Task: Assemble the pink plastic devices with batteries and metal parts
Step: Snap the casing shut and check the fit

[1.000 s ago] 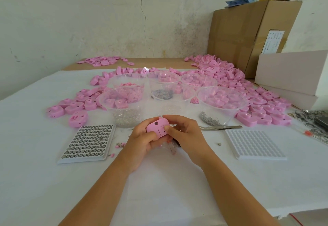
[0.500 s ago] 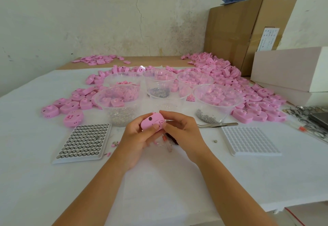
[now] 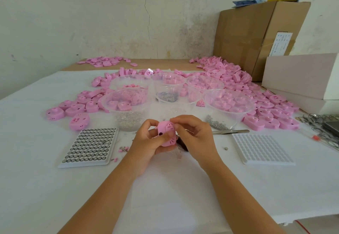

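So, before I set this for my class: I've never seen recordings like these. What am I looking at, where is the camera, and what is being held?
There is no machine here. These are a person's two bare hands, filmed by one wide-angle camera worn on the head, looking forward and down. The left hand grips a pink device, and the right hand pinches its top edge. On the white table lie a tray of button batteries at the left, a white grid tray at the right, tweezers, clear bowls holding small parts, and heaps of pink shells. A cardboard box stands at the back right.
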{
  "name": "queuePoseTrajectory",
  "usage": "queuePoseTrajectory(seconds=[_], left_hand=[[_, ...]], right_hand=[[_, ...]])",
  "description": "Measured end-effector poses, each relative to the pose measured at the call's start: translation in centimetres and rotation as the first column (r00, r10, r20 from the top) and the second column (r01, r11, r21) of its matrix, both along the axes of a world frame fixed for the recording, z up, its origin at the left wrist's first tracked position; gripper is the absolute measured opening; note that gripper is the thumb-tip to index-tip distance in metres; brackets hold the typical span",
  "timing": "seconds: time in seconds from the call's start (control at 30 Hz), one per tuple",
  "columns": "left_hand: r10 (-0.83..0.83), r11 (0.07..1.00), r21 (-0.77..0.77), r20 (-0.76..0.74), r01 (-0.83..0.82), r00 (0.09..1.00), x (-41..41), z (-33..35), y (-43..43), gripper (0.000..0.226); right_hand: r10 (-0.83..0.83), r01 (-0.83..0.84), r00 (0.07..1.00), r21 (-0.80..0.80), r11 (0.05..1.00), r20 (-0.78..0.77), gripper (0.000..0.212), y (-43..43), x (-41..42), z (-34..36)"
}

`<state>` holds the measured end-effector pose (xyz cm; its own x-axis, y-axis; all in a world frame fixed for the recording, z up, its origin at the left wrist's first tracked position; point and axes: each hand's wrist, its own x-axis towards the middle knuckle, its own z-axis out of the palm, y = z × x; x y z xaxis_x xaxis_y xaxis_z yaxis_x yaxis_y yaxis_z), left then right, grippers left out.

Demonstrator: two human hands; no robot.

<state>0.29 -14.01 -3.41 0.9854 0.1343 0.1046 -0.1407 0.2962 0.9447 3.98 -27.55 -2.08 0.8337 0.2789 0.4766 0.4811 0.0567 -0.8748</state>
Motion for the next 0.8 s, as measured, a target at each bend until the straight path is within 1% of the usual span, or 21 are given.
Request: queuePoseTrajectory(seconds=[0.13, 0.2, 0.3, 0.37, 0.43, 0.5, 0.6, 0.8], left_hand=[[0.038, 0.999, -0.010, 0.015, -0.038, 0.999, -0.15, 0.14, -0.25, 0.052], [0.067, 0.997, -0.026, 0.023, -0.066, 0.998, -0.18, 0.16, -0.28, 0.050], [0.092, 0.996, 0.003, 0.044, -0.093, 0.995, -0.14, 0.07, -0.30, 0.035], [0.090, 0.994, 0.054, 0.075, -0.095, 0.993, -0.12, -0.10, -0.41, 0.035], [0.096, 0.991, 0.081, 0.093, -0.104, 0.991, -0.15, -0.13, -0.50, 0.036], [0.114, 0.987, 0.102, 0.100, -0.124, 0.988, -0.09, -0.20, -0.48, 0.035], [0.113, 0.981, 0.144, 0.104, -0.128, 0.988, -0.05, -0.26, -0.49, 0.034], [0.105, 0.982, 0.143, 0.113, -0.120, 0.988, -0.09, -0.25, -0.56, 0.028]], right_hand=[[-0.066, 0.088, 0.971, -0.088, 0.992, 0.228, 0.025, 0.02, -0.08, -0.61], [-0.062, 0.095, 0.962, -0.113, 0.989, 0.268, 0.025, 0.12, -0.08, -0.79], [-0.097, 0.138, 0.950, -0.121, 0.983, 0.298, 0.022, 0.28, -0.24, -0.73], [-0.153, 0.213, 0.911, -0.120, 0.970, 0.382, 0.016, 0.42, -0.29, -0.62], [-0.183, 0.254, 0.882, -0.111, 0.961, 0.435, 0.011, 0.66, -0.29, -0.59], [-0.178, 0.246, 0.881, -0.104, 0.964, 0.438, 0.007, 0.77, -0.29, -0.67], [-0.158, 0.206, 0.914, -0.092, 0.974, 0.374, 0.010, 0.77, -0.28, -0.87], [-0.137, 0.166, 0.949, -0.082, 0.983, 0.285, 0.015, 0.69, -0.24, -0.89]])
